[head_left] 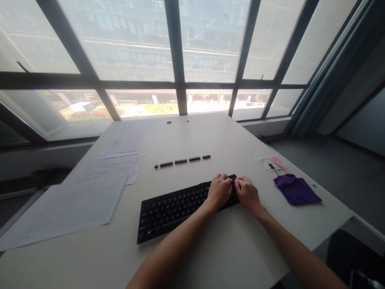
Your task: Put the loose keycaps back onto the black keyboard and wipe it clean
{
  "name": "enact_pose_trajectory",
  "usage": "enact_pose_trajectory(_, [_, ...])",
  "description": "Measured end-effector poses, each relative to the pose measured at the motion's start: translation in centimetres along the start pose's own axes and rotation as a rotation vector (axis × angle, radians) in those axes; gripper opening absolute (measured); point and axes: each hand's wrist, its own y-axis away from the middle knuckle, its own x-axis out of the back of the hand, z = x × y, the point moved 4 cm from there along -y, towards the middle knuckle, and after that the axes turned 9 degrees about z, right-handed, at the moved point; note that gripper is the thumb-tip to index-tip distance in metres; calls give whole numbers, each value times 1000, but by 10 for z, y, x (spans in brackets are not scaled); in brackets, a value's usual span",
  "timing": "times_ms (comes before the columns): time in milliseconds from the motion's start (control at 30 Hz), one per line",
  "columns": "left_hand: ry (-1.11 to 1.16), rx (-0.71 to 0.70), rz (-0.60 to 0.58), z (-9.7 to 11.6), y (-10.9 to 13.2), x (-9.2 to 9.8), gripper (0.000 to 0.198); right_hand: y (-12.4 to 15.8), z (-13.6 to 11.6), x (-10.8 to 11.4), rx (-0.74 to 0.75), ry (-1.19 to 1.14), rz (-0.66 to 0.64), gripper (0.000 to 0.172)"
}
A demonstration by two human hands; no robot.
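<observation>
A black keyboard (171,210) lies at a slant on the white desk, its right end under both hands. My left hand (221,188) rests over the right part of the keys, fingers curled and closed. Close beside it, my right hand (247,192) is at the keyboard's right end, with thumb and fingers drawn together. Both sets of fingertips meet near the top right keys; whatever is between them is too small or hidden to make out. Beyond the keyboard, black keycaps (181,161) stand in a row of small groups, apart from it.
Printed paper sheets (90,200) cover the desk's left side. To the right lie a purple cloth pouch (296,189), a pink tool (278,163), a small dark-ended tool (272,166) and a clear plastic bag (264,162). Windows (207,44) rise behind the white desk (210,132).
</observation>
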Motion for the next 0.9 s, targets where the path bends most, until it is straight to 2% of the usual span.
enact_pose_trajectory(267, [34, 34, 6, 6, -1, 4, 19, 0, 5, -1, -46, -59, 10, 35])
enact_pose_trajectory(367, [81, 49, 10, 7, -5, 24, 20, -7, 4, 2, -34, -41, 33, 34])
enact_pose_trajectory(433, [131, 75, 36, -6, -9, 49, 20, -15, -3, 6, -3, -30, 80, 34])
enact_pose_trajectory(467, [154, 99, 59, -18, -11, 65, 21, -21, -9, 7, 20, -48, 102, 33])
enact_pose_trajectory(533, [156, 175, 126, -57, -13, 99, 23, -34, -31, 8, 86, -134, 120, 30])
enact_pose_trajectory(633, [55, 369, 188, -137, -4, 148, 21, -59, -83, -6, 215, -289, 78, 23])
enact_pose_trajectory(700, [-38, 503, 233, -191, 9, 173, 24, -74, -128, -26, 300, -358, 17, 21])
enact_pose_trajectory(800, [-109, 598, 249, -250, 30, 194, 28, -93, -198, -70, 411, -357, -123, 19])
enact_pose_trajectory(900, [-130, 643, 221, -283, 46, 195, 29, -102, -255, -117, 503, -272, -251, 18])
